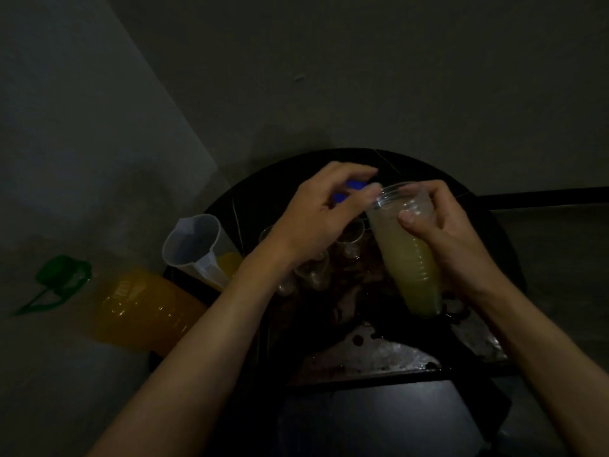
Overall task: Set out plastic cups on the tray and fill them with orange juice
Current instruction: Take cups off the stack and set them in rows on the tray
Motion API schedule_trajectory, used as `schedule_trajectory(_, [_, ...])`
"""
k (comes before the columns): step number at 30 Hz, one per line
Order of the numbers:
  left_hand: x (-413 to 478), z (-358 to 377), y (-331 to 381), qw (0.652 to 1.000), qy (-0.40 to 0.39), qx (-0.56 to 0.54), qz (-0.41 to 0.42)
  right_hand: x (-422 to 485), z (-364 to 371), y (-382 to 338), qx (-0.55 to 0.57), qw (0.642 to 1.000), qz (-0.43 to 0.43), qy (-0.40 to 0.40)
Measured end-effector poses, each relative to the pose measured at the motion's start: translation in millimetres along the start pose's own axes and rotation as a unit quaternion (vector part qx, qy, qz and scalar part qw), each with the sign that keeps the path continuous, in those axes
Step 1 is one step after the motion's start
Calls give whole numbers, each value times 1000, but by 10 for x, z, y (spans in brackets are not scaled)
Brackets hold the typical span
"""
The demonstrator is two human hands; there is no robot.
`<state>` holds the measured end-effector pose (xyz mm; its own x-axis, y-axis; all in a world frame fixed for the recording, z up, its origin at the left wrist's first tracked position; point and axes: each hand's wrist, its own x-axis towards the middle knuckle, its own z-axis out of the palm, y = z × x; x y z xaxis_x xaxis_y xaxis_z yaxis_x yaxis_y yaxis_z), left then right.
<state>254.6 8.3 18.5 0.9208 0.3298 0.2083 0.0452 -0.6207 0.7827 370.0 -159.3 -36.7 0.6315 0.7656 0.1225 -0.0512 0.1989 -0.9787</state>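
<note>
My right hand [451,239] grips a tilted stack of nested clear plastic cups [408,258] that looks yellowish in the dim light. My left hand [316,222] reaches across, and its fingertips pinch the rim of the top cup [389,196]. Below the hands, several empty clear cups [351,240] stand on the dark patterned tray [379,354]. A translucent pitcher [197,249] with a little orange juice at its bottom stands at the tray's left edge.
A large bottle of orange juice [141,308] with a green cap [62,275] sits left of the round black table [494,225]. A blue object [354,186] shows behind my left hand. Walls close in at the back and left.
</note>
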Motion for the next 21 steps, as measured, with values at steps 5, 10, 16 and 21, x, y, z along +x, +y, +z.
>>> schedule_trajectory(5, [250, -13, 234, 991, -96, 97, -7, 2, -75, -1, -18, 1000, -7, -7])
schedule_trajectory(10, [365, -22, 343, 984, -120, 129, -16, -21, -109, -21, -30, 999, -31, -16])
schedule_trajectory(16, [430, 22, 403, 979, -124, 160, -7, -53, -136, -63, -39, 999, -25, -25])
schedule_trajectory(21, [495, -153, 483, 988, -62, 141, 22, -64, -194, -49, -48, 999, -21, -16])
